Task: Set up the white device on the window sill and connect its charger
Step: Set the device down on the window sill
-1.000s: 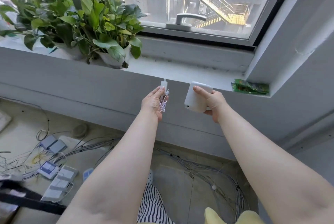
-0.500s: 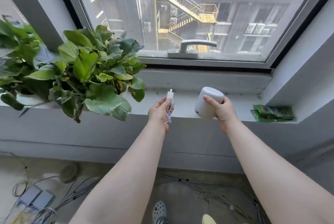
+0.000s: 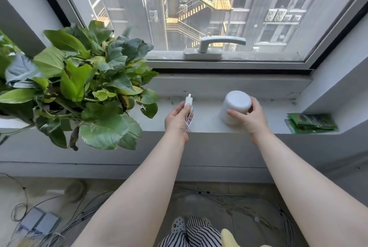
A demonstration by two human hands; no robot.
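The white device [image 3: 235, 105], a rounded cylinder, stands upright on the grey window sill [image 3: 207, 119], right of its middle. My right hand [image 3: 249, 119] wraps around its right side, thumb across the front. My left hand [image 3: 178, 118] hovers over the sill's front edge to the left of the device and grips the white charger [image 3: 188, 101], plug end pointing up. The charger's thin white cable [image 3: 188, 124] hangs bundled from the palm. A gap of bare sill separates the charger from the device.
A leafy potted plant [image 3: 89, 87] fills the sill's left part, leaves reaching close to my left hand. Green packets [image 3: 310, 122] lie at the sill's right end. A window handle [image 3: 211, 47] sits behind. Cables and small boxes [image 3: 39, 222] cover the floor below.
Both hands moved forward over the sill as the camera came closer. The white device went from held in the air to standing on the sill under my right hand.
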